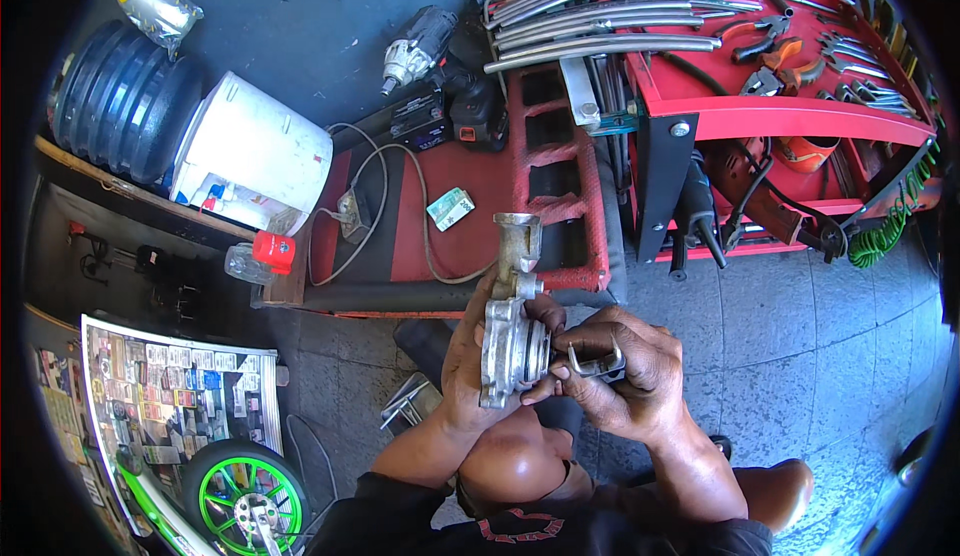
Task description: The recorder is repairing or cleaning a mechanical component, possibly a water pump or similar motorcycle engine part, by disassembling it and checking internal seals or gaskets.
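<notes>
A silvery cast metal housing [505, 351], round-flanged with a ribbed inner ring and a pipe-like neck pointing away from me, is held up over my lap. My left hand [464, 371] is closed around its left side, the fingers partly hidden behind it. From the right, my right hand [640, 376] pinches a small U-shaped metal piece [598, 361] beside the housing's ringed face. The fingertips of that hand are at the face; whether the small piece touches the housing I cannot tell.
Ahead is a red-and-black bench [400, 246] with a cable, a banknote [451, 209] and batteries. An impact wrench [418, 48] lies beyond. A red tool cart [780, 121] with pliers and metal rods stands right. A white bucket [255, 151] and a green wheel [245, 496] are left.
</notes>
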